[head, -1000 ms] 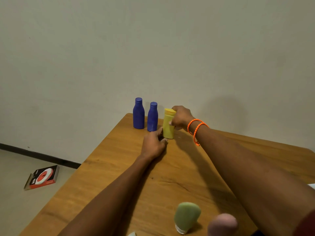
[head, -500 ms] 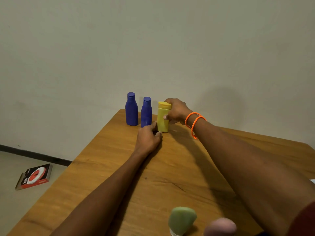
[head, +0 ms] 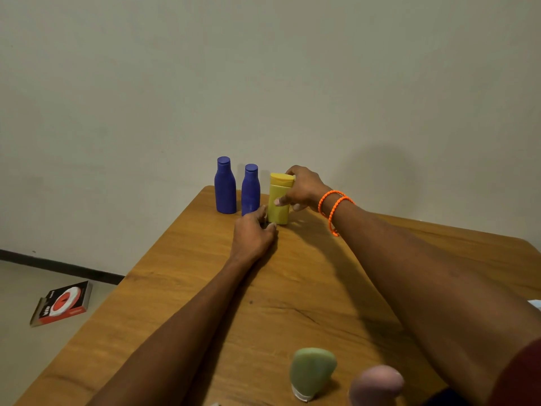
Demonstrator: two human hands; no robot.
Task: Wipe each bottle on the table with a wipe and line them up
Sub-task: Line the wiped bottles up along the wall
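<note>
No lettering can be read anywhere. The red, black and white box [head: 62,303] lying on the floor at about eight o'clock carries white print along its dark edge, but it is too small and blurred to make out.

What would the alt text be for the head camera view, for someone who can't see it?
The right hand grips an upright yellow bottle beside two blue bottles at the far edge of a wooden table, while the left hand touches its base. A green tube and a pink tube wait nearer the camera.
</note>
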